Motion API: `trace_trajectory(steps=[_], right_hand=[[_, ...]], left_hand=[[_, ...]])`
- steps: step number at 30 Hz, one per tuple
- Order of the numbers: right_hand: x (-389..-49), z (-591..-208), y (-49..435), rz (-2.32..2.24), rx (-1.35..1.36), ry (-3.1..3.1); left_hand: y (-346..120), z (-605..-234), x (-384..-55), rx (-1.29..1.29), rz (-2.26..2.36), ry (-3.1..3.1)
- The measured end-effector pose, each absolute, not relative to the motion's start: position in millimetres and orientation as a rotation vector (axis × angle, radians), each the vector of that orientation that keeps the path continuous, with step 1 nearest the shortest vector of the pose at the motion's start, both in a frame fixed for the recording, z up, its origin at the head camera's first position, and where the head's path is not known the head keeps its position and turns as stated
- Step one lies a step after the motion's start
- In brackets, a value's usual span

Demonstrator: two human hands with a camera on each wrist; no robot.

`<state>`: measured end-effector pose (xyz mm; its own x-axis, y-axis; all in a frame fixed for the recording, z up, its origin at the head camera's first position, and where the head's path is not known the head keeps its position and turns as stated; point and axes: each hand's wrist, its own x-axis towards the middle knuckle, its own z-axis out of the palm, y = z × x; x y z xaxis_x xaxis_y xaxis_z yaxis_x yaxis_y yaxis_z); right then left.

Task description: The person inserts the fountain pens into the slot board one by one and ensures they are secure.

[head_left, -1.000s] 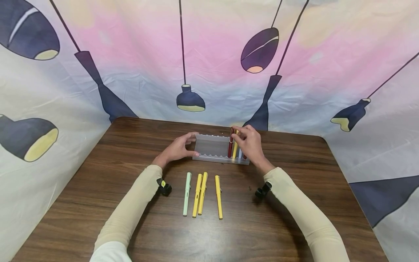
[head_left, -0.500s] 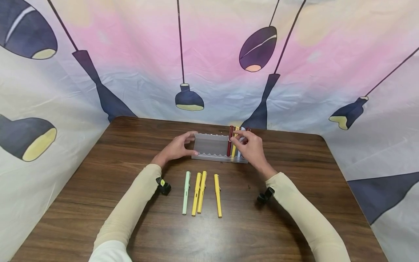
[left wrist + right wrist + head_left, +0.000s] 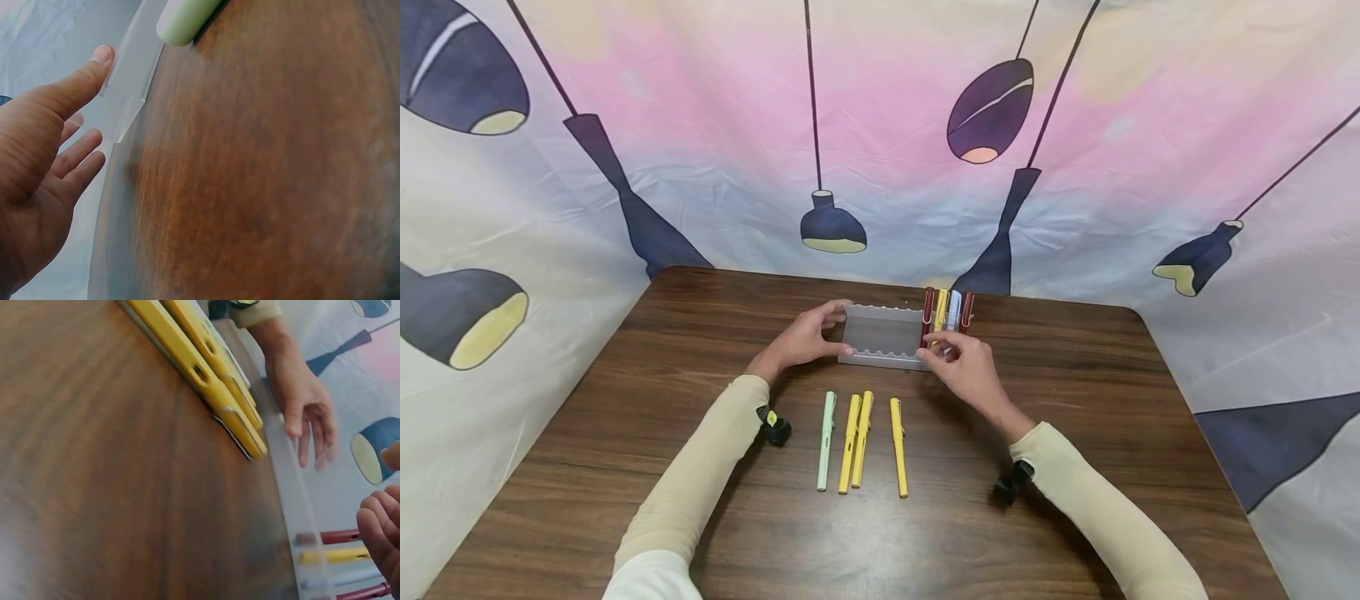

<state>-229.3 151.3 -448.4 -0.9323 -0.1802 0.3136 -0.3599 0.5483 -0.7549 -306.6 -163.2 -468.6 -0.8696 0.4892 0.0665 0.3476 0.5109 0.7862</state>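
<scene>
A clear plastic pen rack (image 3: 883, 332) with scalloped edges stands toward the back of the table. My left hand (image 3: 805, 337) holds its left end, thumb at the front corner and fingers at the back; in the left wrist view the thumb (image 3: 94, 65) lies along the rack's rim. At the right end, a dark red pen (image 3: 927, 307), a yellow pen (image 3: 942, 307), a light blue pen (image 3: 954, 310) and another dark red pen (image 3: 967, 310) lean side by side. My right hand (image 3: 968, 371), holding nothing, is over the rack's front edge, partly covering these pens.
In front of the rack lie a mint green pen (image 3: 826, 442) and, to its right, a close pair of yellow pens (image 3: 849, 446) and a separate yellow pen (image 3: 898, 450). A fabric backdrop (image 3: 737, 200) printed with lamps hangs behind the wooden table (image 3: 760, 525).
My right hand has let go of the left dark red pen and moved down toward the rack's front edge, uncovering the pens' tops. My left hand has stayed at the rack's left end.
</scene>
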Motion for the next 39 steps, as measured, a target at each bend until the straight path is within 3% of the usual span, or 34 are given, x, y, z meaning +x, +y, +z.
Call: trace_trajectory(steps=[19,39], right_hand=[[-197.0,-478.3,133.0,1.294,0.564,-2.754],[-186.9,-486.5,119.5,1.238,0.556,-2.87]], left_hand=[[-162.9,-467.3,-305.8,0.718,1.296,2.578],[-163.1,-470.8,-309.7,0.706,1.28,2.588]])
